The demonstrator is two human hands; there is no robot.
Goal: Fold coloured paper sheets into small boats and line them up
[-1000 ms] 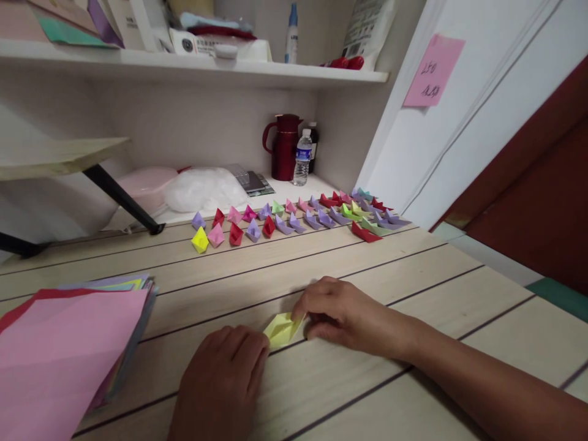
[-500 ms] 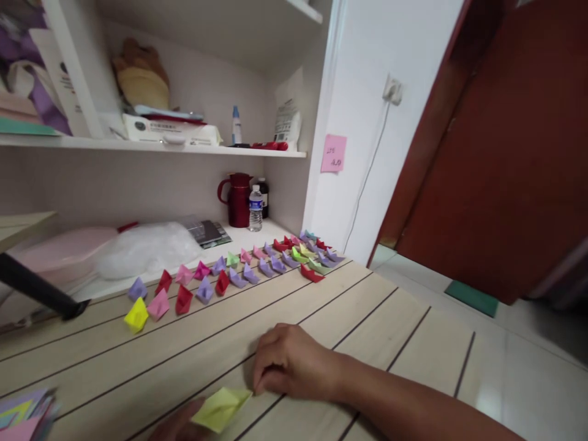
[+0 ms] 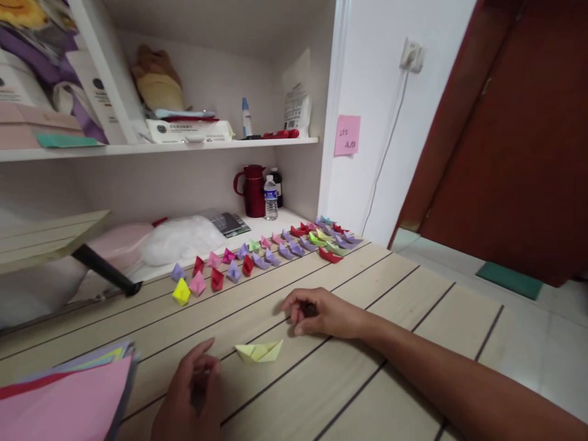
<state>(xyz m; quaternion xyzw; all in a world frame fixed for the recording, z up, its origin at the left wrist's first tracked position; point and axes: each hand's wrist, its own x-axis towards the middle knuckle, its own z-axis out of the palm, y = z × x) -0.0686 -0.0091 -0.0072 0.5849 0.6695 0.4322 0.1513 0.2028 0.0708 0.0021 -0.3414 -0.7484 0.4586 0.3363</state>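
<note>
A pale yellow paper boat sits on the striped wooden tabletop between my two hands, touched by neither. My left hand is at the lower middle, left of the boat, its fingers curved and apart with nothing in them. My right hand rests on the table just beyond the boat to the right, fingers loosely bent, thumb apart, holding nothing. Behind them, several small folded boats in purple, red, pink, green and yellow stand in rows along the far table edge, a bright yellow boat at the left end.
A stack of coloured paper lies at the lower left. A black-legged wooden stand stands at the left. Behind the boats are a plastic bag, a dark red jug and a water bottle. The table's right edge drops to a tiled floor.
My left hand has let go of the pale yellow boat, which now rests on the table. My right hand has opened away from it. The view has swung left and down.
</note>
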